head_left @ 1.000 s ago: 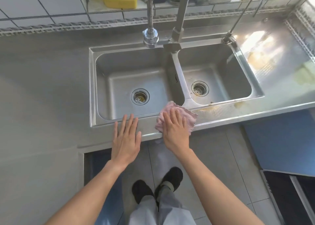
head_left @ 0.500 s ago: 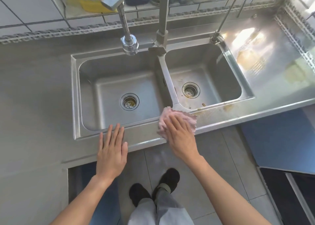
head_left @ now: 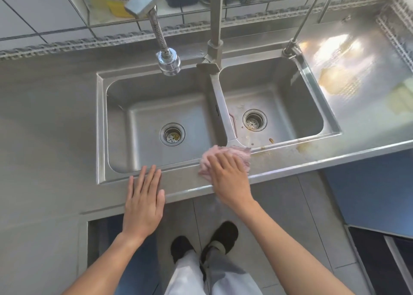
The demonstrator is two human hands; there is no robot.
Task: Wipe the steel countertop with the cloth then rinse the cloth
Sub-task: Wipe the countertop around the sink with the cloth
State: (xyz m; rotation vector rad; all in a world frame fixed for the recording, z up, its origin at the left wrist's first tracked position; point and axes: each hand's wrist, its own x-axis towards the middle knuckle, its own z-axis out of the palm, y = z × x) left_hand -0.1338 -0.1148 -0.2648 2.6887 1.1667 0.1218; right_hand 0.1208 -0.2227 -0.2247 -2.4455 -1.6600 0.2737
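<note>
Your right hand is pressing flat, fingers straight, on the pink cloth, which sits bunched on the front strip of the steel countertop, right at the divider of the double sink. Your left hand lies open and flat on the front edge, holding nothing (brownish stains sit just right of the cloth).

Steel countertop brushed, matt grey at left, glossy with glare and yellowish smears at right; double sink same brushed steel, drains shinier. Cloth pink, fuzzy, looks like microfibre but blurred. Faucet head polished chrome, wall tiles smooth glossy white.
</note>
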